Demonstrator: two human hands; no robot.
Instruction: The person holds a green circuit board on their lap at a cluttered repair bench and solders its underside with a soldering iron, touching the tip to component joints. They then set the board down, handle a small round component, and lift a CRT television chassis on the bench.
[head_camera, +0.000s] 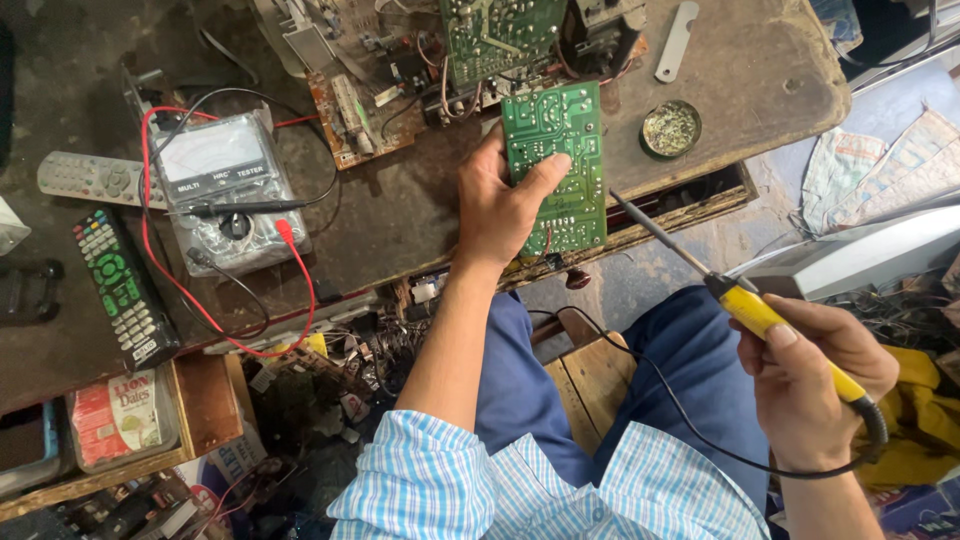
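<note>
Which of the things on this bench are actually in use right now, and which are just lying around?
In use:
left hand holding green circuit board
right hand holding yellow soldering iron

Lying about:
multimeter
black remote
grey remote
round tin

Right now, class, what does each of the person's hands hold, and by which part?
The left hand grips the green circuit board by its left edge, thumb across its face. The right hand holds the yellow-handled soldering iron by its handle.
</note>
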